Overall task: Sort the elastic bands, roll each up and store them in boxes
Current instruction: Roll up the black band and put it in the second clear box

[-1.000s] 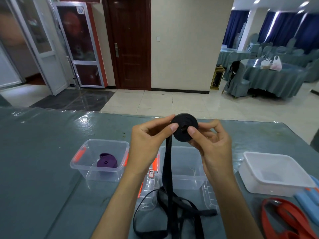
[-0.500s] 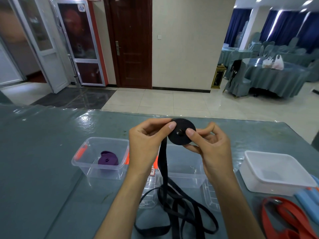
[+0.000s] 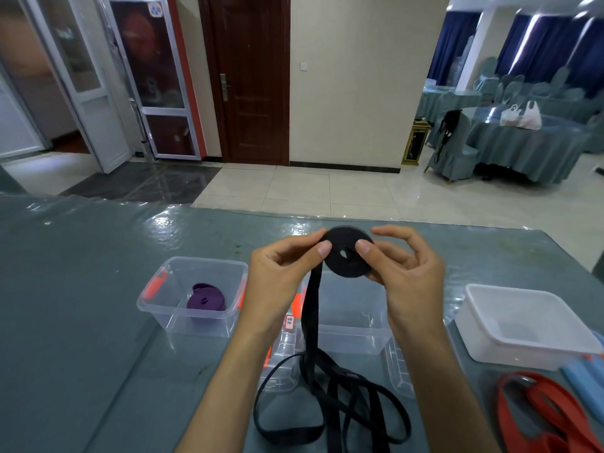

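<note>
Both hands hold a black elastic band roll (image 3: 347,264) above the table. My left hand (image 3: 282,276) pinches its left edge with thumb and forefinger. My right hand (image 3: 407,273) pinches its right side, thumb on the face. The unrolled black tail (image 3: 330,397) hangs down and lies in loose loops near the front edge. A rolled purple band (image 3: 206,297) sits in the clear box (image 3: 170,302) at left. A second clear box (image 3: 354,331) stands under my hands. Red bands (image 3: 549,416) lie at the front right.
A white lidless box (image 3: 483,325) stands at the right, with blue bands (image 3: 585,384) beside it at the table's right edge. Clear lids (image 3: 284,361) lie between the boxes. The teal table (image 3: 72,322) stretches left; a tiled floor lies beyond it.
The roll has turned between my fingers so its flat face with the centre hole shows. It sits slightly lower, and the loose tail has shifted on the table.
</note>
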### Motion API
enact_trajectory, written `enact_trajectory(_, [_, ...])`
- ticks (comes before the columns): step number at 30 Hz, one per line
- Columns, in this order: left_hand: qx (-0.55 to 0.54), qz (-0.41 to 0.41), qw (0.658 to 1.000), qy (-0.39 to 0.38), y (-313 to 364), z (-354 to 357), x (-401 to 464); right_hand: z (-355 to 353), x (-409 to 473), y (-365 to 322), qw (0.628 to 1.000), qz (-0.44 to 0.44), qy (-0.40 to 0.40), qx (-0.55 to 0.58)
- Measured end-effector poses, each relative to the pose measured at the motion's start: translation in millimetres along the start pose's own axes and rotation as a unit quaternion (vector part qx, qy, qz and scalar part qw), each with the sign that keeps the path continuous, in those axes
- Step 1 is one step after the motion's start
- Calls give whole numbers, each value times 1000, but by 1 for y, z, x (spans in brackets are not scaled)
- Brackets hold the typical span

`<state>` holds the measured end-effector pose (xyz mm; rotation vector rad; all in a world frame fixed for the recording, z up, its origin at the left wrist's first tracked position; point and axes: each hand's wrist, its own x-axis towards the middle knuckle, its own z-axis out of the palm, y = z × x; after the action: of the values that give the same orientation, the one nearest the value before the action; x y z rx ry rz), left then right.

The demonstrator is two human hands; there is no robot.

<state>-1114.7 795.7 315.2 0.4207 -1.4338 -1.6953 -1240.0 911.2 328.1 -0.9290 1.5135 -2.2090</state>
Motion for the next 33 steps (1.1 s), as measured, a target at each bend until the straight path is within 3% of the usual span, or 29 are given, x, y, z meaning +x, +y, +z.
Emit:
enact_trajectory(3, [11, -34, 998, -46, 2, -9, 4, -3, -1, 4, 999, 33, -7, 26])
enact_trajectory(7, [-3, -7, 1000, -3, 1, -11, 6, -6, 0, 6, 988, 113, -105, 17])
enact_trajectory(10, [-8, -1, 1000, 10, -5, -9, 4, -3, 1, 4, 992, 86, -91, -12])
enact_trajectory(16, [-2, -21, 998, -62, 7, -29, 9, 5, -8, 7, 996, 42, -82, 0])
enact_trajectory(21, [20, 34, 999, 10, 2, -24, 4, 6, -3, 6, 991, 58, -115, -21])
enact_trajectory(27, [29, 3, 998, -49, 9, -36, 4, 8, -3, 10, 995, 29, -95, -14])
enact_trajectory(30, [44, 41, 998, -11, 11, -29, 3, 4, 0, 8, 991, 40, -125, -23])
enact_trajectory(33, [45, 65, 997, 23, 3, -18, 0, 2, 3, 3, 995, 27, -94, -21])
